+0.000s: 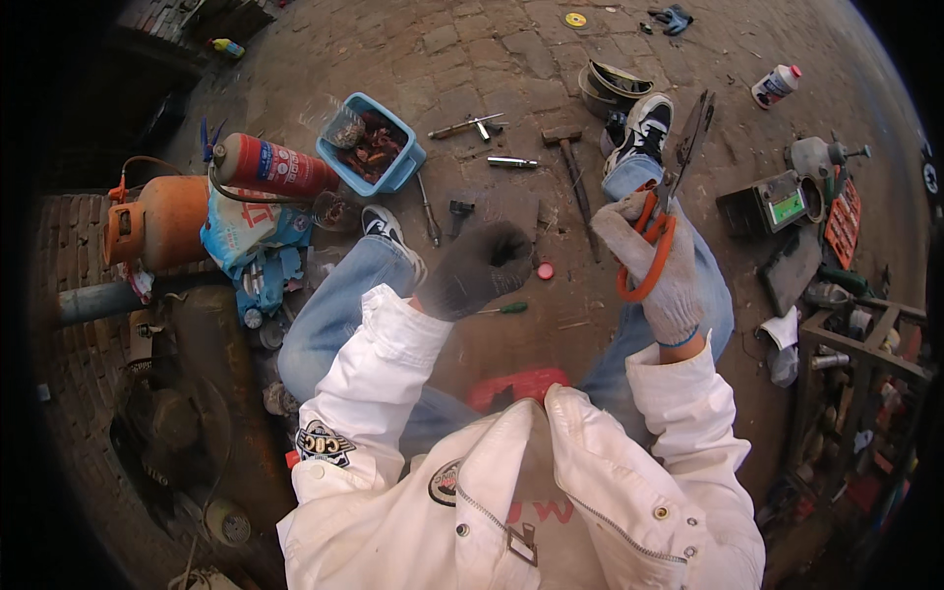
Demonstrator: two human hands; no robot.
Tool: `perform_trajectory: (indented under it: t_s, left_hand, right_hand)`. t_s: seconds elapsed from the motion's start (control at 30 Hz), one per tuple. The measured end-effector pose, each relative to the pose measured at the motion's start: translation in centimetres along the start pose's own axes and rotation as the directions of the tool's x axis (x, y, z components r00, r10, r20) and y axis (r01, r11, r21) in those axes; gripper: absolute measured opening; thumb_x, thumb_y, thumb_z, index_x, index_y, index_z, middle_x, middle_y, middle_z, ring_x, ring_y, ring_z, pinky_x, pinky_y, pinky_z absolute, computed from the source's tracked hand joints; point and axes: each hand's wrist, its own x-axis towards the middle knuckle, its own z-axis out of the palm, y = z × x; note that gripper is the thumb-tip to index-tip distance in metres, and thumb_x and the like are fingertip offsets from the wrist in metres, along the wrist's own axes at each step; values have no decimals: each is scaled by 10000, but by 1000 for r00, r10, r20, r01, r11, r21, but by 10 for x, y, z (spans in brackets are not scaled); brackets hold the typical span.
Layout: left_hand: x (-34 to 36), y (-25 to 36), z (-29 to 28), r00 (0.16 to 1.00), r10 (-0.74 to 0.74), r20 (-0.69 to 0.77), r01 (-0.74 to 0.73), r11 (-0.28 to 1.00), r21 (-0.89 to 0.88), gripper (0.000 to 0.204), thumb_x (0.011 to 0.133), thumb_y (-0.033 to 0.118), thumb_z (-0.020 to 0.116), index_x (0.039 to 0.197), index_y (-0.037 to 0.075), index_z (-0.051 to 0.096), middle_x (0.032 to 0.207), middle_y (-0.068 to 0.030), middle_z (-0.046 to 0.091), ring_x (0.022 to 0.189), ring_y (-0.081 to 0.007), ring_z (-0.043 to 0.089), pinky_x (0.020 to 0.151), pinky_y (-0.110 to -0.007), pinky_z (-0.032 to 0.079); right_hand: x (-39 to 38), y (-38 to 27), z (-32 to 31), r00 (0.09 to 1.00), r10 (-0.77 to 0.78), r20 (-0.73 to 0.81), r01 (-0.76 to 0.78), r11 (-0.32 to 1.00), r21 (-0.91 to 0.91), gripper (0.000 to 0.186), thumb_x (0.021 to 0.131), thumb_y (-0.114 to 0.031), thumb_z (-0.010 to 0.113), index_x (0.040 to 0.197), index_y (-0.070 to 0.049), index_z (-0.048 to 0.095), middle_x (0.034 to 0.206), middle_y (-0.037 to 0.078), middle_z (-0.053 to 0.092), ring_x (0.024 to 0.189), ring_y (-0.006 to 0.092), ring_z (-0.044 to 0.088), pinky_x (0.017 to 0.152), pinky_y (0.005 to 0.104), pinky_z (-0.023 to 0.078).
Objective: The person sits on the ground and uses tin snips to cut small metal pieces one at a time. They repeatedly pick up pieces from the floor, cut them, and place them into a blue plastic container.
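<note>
My left hand (479,270), in a dark grey glove, is closed above the ground between my legs. Anything in its fingers is too small or hidden to make out. My right hand (657,258), in a pale knitted glove, grips a pair of shears (657,251) by the orange loop handles. Their dark, worn blades point away from me, over my right shoe. Beside my left hand lies a small pink-red cap (545,270). A green-handled screwdriver (512,308) is on the ground just nearer to me. Beyond the hand a flat dark metal plate (513,208) shows in part.
Past my feet lie a hammer (563,137), a metal cylinder (512,162) and a blue tub (401,175) of scraps. A fire extinguisher (280,167) and an orange gas cylinder (167,221) are at left. At right stand a black battery (770,204) and a metal frame (865,354).
</note>
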Motion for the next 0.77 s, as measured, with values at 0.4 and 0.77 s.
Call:
perform_trajectory:
  t_s: [0.4, 0.77]
  left_hand:
    - [-34, 53, -24, 908, 294, -299, -392, 849, -355, 176, 884, 84, 658, 1036, 0, 629, 895, -24, 653, 781, -101, 596, 719, -262, 504]
    - [-7, 72, -17, 947, 280, -160, -288, 957, -31, 185, 906, 228, 692, 903, 66, 603, 627, 27, 532, 483, -42, 428, 435, -200, 294]
  right_hand:
    - [36, -25, 101, 976, -101, 191, 45, 960, 277, 204, 834, -8, 720, 919, -47, 538, 839, 8, 598, 766, 86, 584, 663, 245, 507]
    - [4, -30, 74, 982, -162, 93, 124, 939, 320, 257, 780, -66, 703, 959, -79, 519, 889, 43, 569, 836, 124, 523, 804, 308, 469]
